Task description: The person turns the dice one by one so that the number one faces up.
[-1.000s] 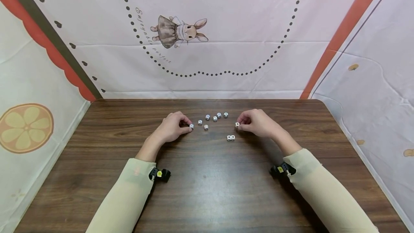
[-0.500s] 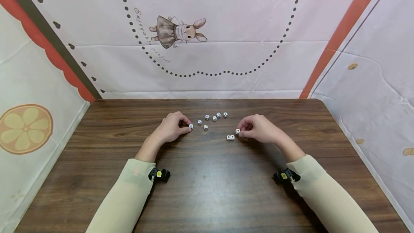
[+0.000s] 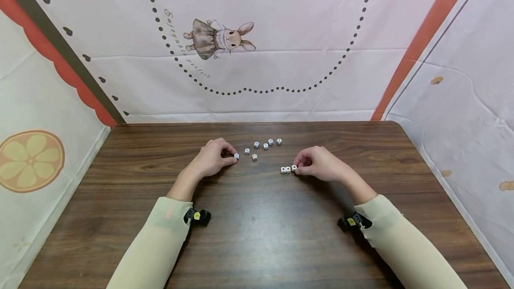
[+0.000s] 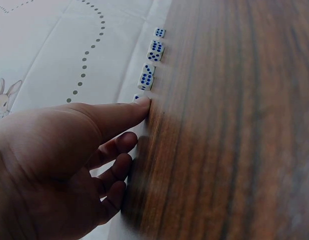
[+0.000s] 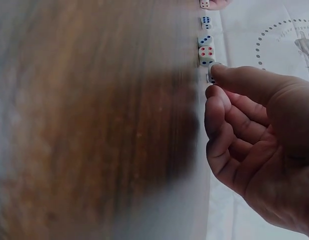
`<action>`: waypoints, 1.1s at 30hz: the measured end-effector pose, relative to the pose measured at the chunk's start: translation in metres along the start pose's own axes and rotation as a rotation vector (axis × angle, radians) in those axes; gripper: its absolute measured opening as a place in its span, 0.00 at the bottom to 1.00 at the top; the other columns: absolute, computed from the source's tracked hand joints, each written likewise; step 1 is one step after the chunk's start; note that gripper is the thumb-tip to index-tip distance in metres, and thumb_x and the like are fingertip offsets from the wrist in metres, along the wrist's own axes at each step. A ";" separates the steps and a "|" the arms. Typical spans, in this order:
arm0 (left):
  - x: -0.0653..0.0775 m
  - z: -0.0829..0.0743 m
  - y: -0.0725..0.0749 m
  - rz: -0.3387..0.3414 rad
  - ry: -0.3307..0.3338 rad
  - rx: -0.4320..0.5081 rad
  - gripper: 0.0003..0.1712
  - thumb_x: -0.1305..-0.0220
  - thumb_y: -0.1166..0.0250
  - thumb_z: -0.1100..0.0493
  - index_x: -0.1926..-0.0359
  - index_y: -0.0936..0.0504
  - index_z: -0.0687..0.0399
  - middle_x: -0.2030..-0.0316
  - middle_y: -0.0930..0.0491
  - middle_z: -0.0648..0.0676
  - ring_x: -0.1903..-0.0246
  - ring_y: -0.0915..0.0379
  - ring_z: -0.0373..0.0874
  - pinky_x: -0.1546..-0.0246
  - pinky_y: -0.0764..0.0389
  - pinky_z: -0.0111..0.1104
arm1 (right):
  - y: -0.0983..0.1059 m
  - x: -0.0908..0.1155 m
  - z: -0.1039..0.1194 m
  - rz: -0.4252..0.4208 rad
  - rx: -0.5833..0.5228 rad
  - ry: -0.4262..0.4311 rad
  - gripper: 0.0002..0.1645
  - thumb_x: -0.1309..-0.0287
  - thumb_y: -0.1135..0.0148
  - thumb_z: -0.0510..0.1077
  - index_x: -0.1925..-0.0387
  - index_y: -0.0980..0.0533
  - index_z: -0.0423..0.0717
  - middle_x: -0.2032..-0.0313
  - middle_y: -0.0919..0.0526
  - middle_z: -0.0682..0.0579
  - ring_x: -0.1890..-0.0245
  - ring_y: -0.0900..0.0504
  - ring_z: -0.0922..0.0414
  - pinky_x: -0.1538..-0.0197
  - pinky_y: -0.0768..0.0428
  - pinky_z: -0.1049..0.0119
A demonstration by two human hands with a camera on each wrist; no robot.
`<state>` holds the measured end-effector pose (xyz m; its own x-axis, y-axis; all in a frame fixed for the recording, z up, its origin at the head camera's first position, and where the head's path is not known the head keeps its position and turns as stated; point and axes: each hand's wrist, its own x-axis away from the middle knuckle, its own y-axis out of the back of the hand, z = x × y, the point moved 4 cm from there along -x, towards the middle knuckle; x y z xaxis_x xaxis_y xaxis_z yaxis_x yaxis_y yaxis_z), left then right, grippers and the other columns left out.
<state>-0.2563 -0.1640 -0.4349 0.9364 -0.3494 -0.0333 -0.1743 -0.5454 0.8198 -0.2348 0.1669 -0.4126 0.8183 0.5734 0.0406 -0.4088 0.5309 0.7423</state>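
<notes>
Between the thumb and fingers of my left hand is a white die, pinched at tabletop level. In the left wrist view the thumb covers most of that die. My right hand pinches another white die, mostly covered by the thumb in the right wrist view. Just left of it sits a pair of dice side by side, with a very small gap to the pinched one. Several loose dice lie scattered between the hands, farther back.
The brown wood-grain table reaches toward the wearer. A white printed cloth with a rabbit drawing hangs behind its far edge, and more cloth hangs at both sides. Black camera straps sit at the wrists.
My right hand has brought its die nearer the wearer, from behind the pair to beside its right end. The left hand keeps its die in the same place.
</notes>
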 end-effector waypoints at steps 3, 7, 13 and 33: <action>0.000 0.000 0.000 0.000 0.001 -0.002 0.07 0.33 0.23 0.53 0.57 0.08 0.47 0.58 0.20 0.48 0.52 0.25 0.49 0.45 0.30 0.50 | -0.001 0.000 0.001 0.010 -0.001 -0.007 0.04 0.38 0.24 0.38 0.63 0.14 0.47 0.71 0.15 0.60 0.69 0.19 0.61 0.62 0.22 0.65; 0.000 0.000 0.000 -0.001 -0.001 -0.004 0.07 0.33 0.24 0.54 0.56 0.08 0.48 0.58 0.20 0.48 0.52 0.26 0.50 0.45 0.30 0.50 | -0.002 -0.001 0.002 0.023 -0.001 -0.018 0.04 0.38 0.24 0.38 0.63 0.14 0.46 0.71 0.15 0.59 0.69 0.19 0.61 0.63 0.22 0.65; 0.000 -0.001 0.001 -0.005 -0.001 0.010 0.07 0.35 0.22 0.55 0.58 0.08 0.48 0.59 0.19 0.48 0.54 0.24 0.48 0.46 0.30 0.48 | -0.004 -0.003 0.003 0.023 0.034 -0.013 0.05 0.39 0.23 0.39 0.65 0.15 0.47 0.73 0.16 0.61 0.71 0.21 0.62 0.63 0.24 0.65; 0.001 -0.002 0.002 0.008 0.004 0.015 0.06 0.34 0.23 0.54 0.58 0.09 0.47 0.58 0.20 0.48 0.53 0.25 0.48 0.46 0.31 0.48 | 0.002 -0.003 0.001 0.022 -0.001 -0.009 0.10 0.40 0.23 0.40 0.58 0.14 0.42 0.70 0.15 0.59 0.69 0.19 0.60 0.62 0.22 0.65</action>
<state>-0.2548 -0.1639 -0.4318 0.9363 -0.3504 -0.0244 -0.1861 -0.5538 0.8116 -0.2381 0.1658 -0.4106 0.8126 0.5795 0.0626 -0.4269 0.5187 0.7407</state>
